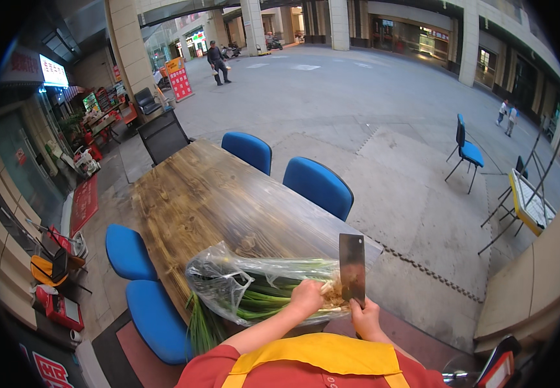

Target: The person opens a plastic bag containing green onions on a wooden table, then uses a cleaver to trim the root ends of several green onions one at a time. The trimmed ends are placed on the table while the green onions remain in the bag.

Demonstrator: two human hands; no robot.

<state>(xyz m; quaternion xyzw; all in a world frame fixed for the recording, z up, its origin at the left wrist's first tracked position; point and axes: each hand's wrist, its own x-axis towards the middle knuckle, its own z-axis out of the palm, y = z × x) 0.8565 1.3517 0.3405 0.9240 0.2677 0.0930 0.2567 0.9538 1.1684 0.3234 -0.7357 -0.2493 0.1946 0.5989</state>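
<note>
A bunch of green onions (265, 298) lies across the near end of the wooden table, partly inside a clear plastic bag (212, 271). Its green tops hang past the table's left edge, while the whitish roots (334, 293) face right. My left hand (308, 297) is closed around stalks just beside the roots. In my right hand (367, 317) is a Chinese cleaver (352, 264), its broad blade pointing up and away from me, beside the root ends. Whether the blade touches the roots cannot be told. My right palm hides most of the handle.
The wooden table (202, 194) stretches away to the far left. Blue chairs (318, 186) stand along both long sides, with a black mesh chair (163, 136) at the far end. A person (218, 63) stands on the pavement beyond, and two more people are at far right.
</note>
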